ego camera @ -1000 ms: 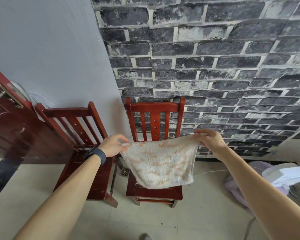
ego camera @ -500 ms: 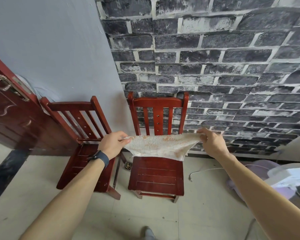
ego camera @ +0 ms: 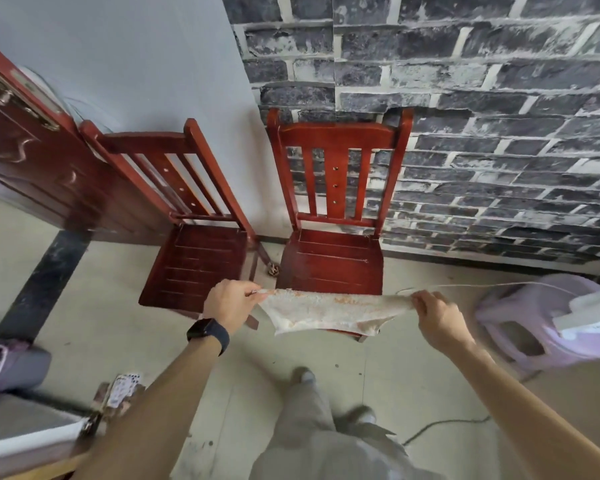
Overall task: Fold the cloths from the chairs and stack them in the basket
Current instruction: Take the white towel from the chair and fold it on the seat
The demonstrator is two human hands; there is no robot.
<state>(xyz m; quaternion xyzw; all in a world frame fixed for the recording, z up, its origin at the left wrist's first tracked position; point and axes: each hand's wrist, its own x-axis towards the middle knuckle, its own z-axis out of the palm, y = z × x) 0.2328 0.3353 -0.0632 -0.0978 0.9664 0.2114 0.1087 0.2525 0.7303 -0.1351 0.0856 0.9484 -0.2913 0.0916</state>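
Note:
A small white cloth with orange specks (ego camera: 329, 311) is stretched nearly flat in the air in front of the right red chair (ego camera: 333, 261). My left hand (ego camera: 231, 304) pinches its left edge and my right hand (ego camera: 437, 318) pinches its right edge. A dark watch sits on my left wrist. The left red chair (ego camera: 194, 265) stands beside it with a bare seat. No basket shows clearly in view.
A pale purple plastic stool (ego camera: 534, 327) with white items on it stands at the right. A thin cord (ego camera: 440, 426) trails over the tiled floor. A dark red door (ego camera: 25, 161) is at the left. Blurred purple and white objects (ego camera: 7, 368) lie at lower left.
The cloth hung down from my hands a second ago; now it is lifted and pulled out nearly flat. My view has tilted downward and my hands have come lower and closer to me.

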